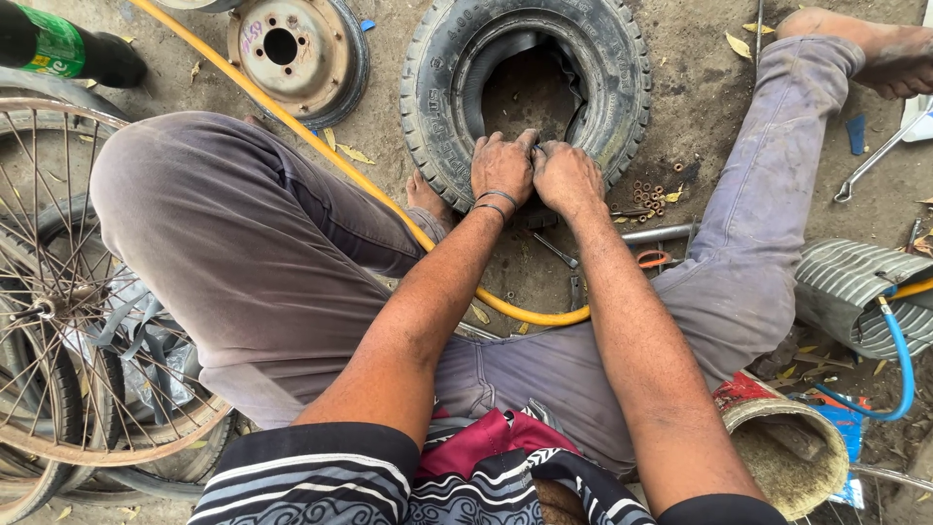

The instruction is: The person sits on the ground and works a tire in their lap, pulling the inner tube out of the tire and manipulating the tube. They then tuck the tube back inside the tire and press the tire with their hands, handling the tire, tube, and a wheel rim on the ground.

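At the far left a spoked bicycle wheel with a rusty rim (58, 292) stands against the person's bent left leg in grey-brown trousers (224, 243). Above it, at the upper left corner, a dark green glass bottle (68, 49) lies on the dirt floor (700, 107). To the right of the bottle a small rusty steel wheel rim (292, 53) lies flat, and a long yellow rubber hose (321, 156) runs from the top of the view past that rim, under the forearms, and curves between the legs.

In the middle, a small black rubber tyre with thick tread (530, 83) lies flat on the floor, just in front of the person, with a dark inner tube showing in its opening. The left hand (502, 167), with thin bands at the wrist, rests on the near sidewall with fingers curled over the inner edge, pressing down. The right hand (567, 175) sits touching it, side by side, its fingers likewise bent and pushed into the same edge of the tyre; neither hand is spread.

Just right of the hands a scatter of small rusty washers (649, 196) lies near a metal bar (656, 233). Further right stretches the right leg in faded lilac trousers (768, 175), then a metal spanner (875, 160), a grey ribbed pipe (855, 287) and a blue hose (899, 374).
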